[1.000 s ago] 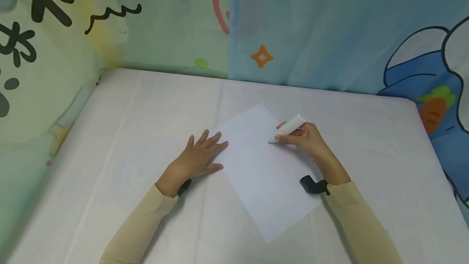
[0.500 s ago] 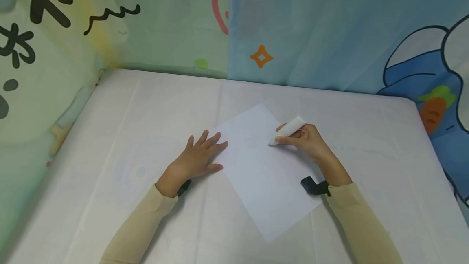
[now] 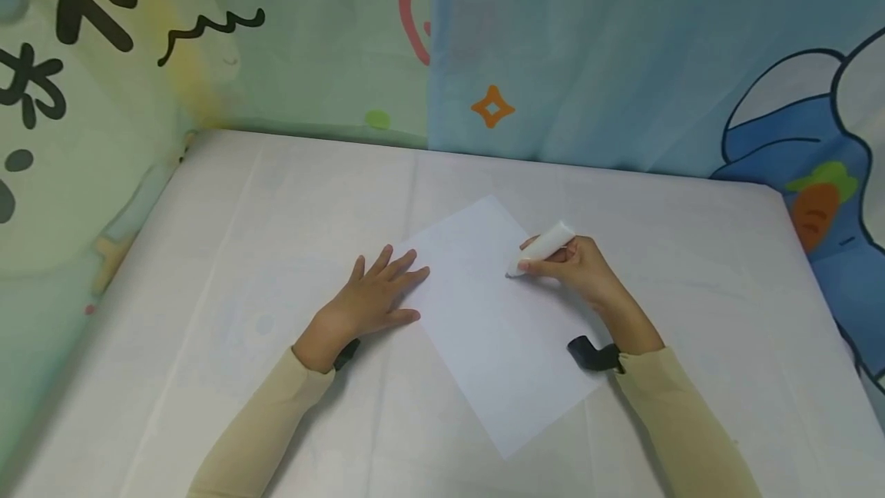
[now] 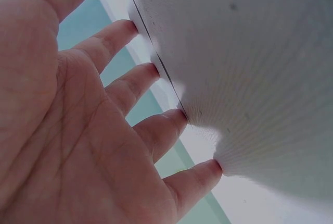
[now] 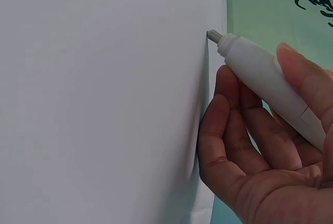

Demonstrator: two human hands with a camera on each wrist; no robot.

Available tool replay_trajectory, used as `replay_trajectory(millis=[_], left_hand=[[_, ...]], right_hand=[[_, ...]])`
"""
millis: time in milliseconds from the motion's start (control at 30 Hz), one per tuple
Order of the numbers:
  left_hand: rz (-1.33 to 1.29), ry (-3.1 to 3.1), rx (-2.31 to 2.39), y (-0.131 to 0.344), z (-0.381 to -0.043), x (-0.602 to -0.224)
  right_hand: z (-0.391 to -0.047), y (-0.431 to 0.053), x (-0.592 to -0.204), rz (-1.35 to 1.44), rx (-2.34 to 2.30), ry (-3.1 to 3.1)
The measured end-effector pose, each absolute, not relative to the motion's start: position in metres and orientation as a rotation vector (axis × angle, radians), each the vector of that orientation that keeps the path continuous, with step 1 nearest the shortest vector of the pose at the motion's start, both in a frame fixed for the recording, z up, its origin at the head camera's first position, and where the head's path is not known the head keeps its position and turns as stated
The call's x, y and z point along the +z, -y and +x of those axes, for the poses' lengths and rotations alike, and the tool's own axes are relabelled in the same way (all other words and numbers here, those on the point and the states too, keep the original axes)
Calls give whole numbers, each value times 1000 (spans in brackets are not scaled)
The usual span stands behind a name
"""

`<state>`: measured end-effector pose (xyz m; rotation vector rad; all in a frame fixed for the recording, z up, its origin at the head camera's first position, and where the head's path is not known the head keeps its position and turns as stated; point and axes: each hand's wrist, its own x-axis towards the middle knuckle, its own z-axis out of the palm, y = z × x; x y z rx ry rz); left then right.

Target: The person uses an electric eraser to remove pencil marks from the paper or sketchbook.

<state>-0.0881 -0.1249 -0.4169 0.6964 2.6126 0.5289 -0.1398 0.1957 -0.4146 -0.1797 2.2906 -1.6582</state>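
In the head view a blank-looking white sheet of paper (image 3: 498, 344) lies turned at an angle on the white table. My left hand (image 3: 376, 298) rests at its left edge with fingers spread. Seen from the left wrist, the straight fingers (image 4: 161, 130) touch down at the paper's edge, palm raised. A thick white correction pen (image 3: 546, 247) with a short metal tip is pinched between thumb and fingers of my right hand (image 3: 577, 263). The right wrist view shows that pen (image 5: 260, 70) slanting down, its tip right at the paper.
White cloth (image 3: 276, 198) with faint creases covers the table. Printed fabric curtains (image 3: 622, 44) in green and blue stand behind and beside it. A black wrist camera (image 3: 593, 353) on the right arm hangs close over the paper.
The right hand and its correction pen have moved slightly down the sheet, toward the person. The left hand and the paper stay in place.
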Motion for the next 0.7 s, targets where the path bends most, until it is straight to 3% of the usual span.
replay_trajectory(millis=[700], left_hand=[[696,-2612,515,125,-89,-416]], right_hand=[[-153,-191,-418,-134,-1714,-2348]])
